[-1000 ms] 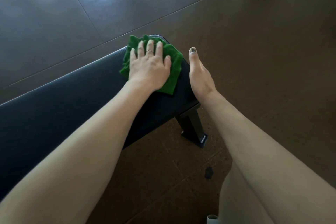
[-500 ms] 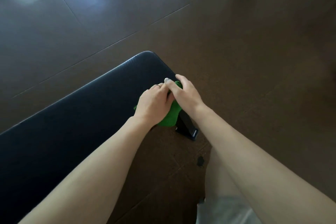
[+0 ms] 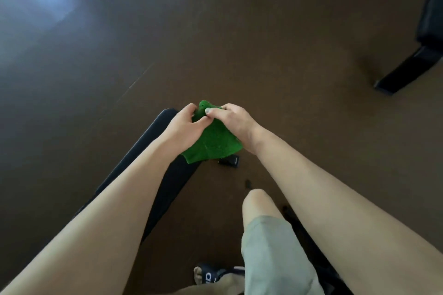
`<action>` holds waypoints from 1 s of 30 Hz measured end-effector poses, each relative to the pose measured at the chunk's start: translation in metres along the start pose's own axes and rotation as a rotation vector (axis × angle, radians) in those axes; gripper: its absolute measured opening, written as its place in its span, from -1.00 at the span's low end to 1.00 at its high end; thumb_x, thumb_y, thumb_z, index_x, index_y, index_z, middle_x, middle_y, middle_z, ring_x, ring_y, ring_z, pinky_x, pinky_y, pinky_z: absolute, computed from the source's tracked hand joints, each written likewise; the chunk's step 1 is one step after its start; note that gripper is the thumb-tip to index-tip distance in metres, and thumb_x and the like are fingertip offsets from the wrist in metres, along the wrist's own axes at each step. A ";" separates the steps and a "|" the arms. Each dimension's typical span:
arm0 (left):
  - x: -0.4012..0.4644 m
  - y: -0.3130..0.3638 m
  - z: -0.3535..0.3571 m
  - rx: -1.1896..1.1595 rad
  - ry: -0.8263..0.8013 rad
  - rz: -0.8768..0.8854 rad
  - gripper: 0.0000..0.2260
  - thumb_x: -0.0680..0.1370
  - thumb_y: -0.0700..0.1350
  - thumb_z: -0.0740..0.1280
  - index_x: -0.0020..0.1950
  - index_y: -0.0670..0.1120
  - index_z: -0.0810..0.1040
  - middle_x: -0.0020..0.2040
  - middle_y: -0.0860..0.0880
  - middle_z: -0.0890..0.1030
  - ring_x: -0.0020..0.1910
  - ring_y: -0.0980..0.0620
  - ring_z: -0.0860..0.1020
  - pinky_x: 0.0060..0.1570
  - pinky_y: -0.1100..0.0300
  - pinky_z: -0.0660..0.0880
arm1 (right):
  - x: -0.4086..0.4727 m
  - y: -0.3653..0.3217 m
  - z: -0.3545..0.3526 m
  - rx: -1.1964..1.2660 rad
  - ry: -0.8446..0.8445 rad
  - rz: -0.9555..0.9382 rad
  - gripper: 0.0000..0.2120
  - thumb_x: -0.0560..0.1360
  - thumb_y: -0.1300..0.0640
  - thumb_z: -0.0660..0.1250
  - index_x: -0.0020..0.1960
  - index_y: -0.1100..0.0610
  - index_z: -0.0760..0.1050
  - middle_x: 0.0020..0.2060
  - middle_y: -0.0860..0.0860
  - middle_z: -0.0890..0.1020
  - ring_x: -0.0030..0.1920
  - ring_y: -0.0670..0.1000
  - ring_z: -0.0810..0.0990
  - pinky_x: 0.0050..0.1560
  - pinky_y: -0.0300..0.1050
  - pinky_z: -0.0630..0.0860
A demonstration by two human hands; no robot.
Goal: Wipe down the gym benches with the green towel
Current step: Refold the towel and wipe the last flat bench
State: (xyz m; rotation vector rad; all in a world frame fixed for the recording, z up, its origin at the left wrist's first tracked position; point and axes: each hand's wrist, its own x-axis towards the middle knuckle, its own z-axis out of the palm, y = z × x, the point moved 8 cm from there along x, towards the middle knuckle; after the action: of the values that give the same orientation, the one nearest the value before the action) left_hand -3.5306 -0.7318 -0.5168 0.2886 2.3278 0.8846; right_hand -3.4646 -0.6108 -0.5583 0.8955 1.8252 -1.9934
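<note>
Knee [image 3: 257, 201] and sandal [image 3: 211, 276] nearest the camera, your forearms reaching out over them. Beyond, the near bench [image 3: 153, 151], dark padded tabletop running away to its rounded end, with one foot [image 3: 230, 160] showing on the floor [image 3: 215, 43].

Towel [image 3: 212, 141] is off the pad, held up between both hands just past the bench end, lower part hanging loose. Judgement: wiping is paused, you look to be refolding or turning the cloth. How much of this pad is clean cannot be told. A second bench [image 3: 431, 17] sits far right, well apart, likely still to do.

Left hand [image 3: 185, 127]: fingers curled, pinching the towel's upper edge. Right hand [image 3: 231, 118]: thumb and fingers pinching the same edge, wrist bent inward. Hands nearly touching.
</note>
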 end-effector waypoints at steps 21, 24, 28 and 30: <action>-0.059 0.373 0.198 0.294 -0.754 0.078 -0.73 0.54 0.27 0.39 0.17 0.20 0.64 0.11 0.09 0.71 0.11 0.06 0.67 0.29 0.01 0.53 | -0.246 -0.050 -0.353 0.704 0.583 0.140 -0.78 0.53 0.24 0.41 0.16 0.21 0.61 0.02 0.22 0.72 -0.03 0.22 0.75 -0.04 0.14 0.71; -0.060 0.412 0.225 0.373 -0.848 0.183 -0.78 0.56 0.23 0.40 0.14 0.21 0.66 0.11 0.12 0.71 0.13 0.09 0.65 0.34 0.03 0.49 | -0.267 -0.048 -0.381 0.769 0.675 0.129 -0.82 0.53 0.26 0.40 0.13 0.21 0.61 0.02 0.22 0.72 -0.01 0.23 0.74 0.02 0.22 0.69; -0.067 0.468 0.273 0.420 -0.980 0.307 -0.73 0.61 0.13 0.38 0.28 0.11 0.64 0.13 0.10 0.70 0.07 0.19 0.63 -0.01 0.33 0.48 | -0.293 -0.040 -0.424 0.872 0.857 0.102 -0.83 0.53 0.29 0.41 0.11 0.19 0.63 0.04 0.22 0.71 0.04 0.25 0.73 0.10 0.29 0.67; -0.073 0.491 0.298 0.473 -1.055 0.361 -0.76 0.60 0.11 0.39 0.24 0.11 0.66 0.10 0.10 0.72 0.06 0.15 0.66 0.09 0.26 0.51 | -0.308 -0.030 -0.443 0.945 0.947 0.096 -0.82 0.52 0.29 0.41 0.11 0.16 0.64 0.04 0.20 0.71 0.03 0.24 0.73 0.09 0.31 0.67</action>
State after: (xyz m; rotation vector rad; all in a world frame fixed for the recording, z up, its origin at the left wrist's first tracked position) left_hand -3.2954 -0.2362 -0.3310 1.0956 1.4451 0.1808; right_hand -3.1384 -0.2359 -0.3458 2.4501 0.9327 -2.5911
